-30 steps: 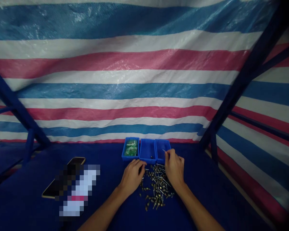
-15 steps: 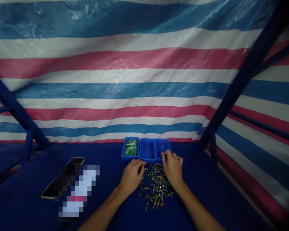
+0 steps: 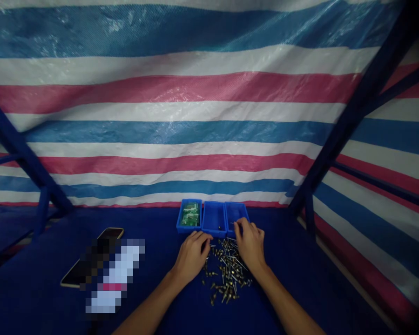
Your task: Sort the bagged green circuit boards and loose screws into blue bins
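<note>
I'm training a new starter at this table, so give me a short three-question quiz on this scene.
1. Which of the three blue plastic bins holds the green boards: A left, B middle, or C right?
2. True or false: the left hand sits inside the middle bin.
3. Fill in the blank: the right hand is above the edge of the small metal pins and nearest the ____ bin.

Key: 1 A; 2 false; 3 right.
</note>
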Demonstrator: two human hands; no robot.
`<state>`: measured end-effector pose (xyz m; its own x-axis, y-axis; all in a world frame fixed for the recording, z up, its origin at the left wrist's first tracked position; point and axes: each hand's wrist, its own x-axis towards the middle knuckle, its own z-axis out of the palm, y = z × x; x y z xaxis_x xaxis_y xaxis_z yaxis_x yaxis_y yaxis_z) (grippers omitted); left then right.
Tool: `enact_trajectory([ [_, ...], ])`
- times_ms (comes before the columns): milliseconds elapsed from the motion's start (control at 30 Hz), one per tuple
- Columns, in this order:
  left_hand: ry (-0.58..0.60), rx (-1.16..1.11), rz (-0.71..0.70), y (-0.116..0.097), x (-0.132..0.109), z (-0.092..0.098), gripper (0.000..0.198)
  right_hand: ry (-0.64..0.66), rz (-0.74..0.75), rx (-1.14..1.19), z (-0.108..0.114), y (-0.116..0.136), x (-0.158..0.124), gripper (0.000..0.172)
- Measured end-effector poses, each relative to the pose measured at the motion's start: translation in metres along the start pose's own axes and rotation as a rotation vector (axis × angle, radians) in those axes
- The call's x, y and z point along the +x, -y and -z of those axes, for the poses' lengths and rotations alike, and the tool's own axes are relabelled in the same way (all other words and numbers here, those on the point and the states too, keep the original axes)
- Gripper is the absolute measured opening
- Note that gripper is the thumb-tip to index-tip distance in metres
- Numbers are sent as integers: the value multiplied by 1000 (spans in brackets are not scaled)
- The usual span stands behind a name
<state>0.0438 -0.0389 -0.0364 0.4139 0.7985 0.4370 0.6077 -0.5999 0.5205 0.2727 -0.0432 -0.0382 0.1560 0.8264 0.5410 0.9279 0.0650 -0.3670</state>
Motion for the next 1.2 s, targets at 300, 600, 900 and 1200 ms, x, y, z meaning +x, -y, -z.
enact_trajectory([
  [300,10,4,5,-4,1,3,28,-5,0,-7,-1,0,0,33],
  [600,10,0,-1,-3,0,3,28,12,2,5,2,3,-1,29],
  [900,1,-2,0,-4,1,3,28,24,-3,12,3,5,-1,27],
  [1200,21,-9,11,-5,0,3,29,-28,28,-28,9,14,-3,21],
])
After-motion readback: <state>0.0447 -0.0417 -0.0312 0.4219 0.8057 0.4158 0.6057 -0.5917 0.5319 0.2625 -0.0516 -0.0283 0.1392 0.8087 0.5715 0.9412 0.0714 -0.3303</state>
